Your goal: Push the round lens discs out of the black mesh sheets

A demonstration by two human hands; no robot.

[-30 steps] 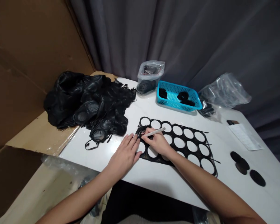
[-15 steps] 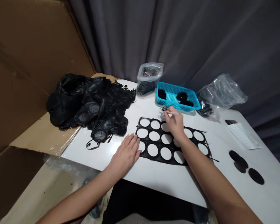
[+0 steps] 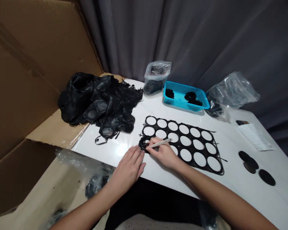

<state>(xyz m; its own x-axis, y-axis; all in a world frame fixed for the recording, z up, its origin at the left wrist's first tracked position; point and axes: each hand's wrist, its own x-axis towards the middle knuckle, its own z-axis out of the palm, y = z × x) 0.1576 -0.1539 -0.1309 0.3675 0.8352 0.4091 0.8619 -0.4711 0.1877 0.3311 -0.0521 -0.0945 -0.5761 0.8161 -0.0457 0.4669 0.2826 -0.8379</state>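
A thin black sheet [image 3: 179, 133] with rows of round cut-outs lies flat on the white table. My left hand [image 3: 132, 163] rests at its near left corner, fingers stretched out and flat. My right hand [image 3: 163, 155] is closed on a slim whitish pen-like tool [image 3: 159, 143], held slanted over that same corner. The tool's tip is too small to make out. Under the right fingertips, a tangle of thin black strands [image 3: 142, 143] curls round the corner cut-out, close to the left fingertips.
A heap of black sheets with holes [image 3: 98, 102] lies at left beside a cardboard box [image 3: 43, 57]. Behind stand a bagged tub [image 3: 156, 78] and a blue basket [image 3: 186, 103] holding black pieces. Several black discs [image 3: 267, 177], a paper [image 3: 255, 136] and a plastic bag [image 3: 235, 91] are at right.
My right hand has moved from the sheet's far edge to its near left corner, bringing the tool and the dark strands with it. My left hand stays near that corner. The view has shifted slightly.
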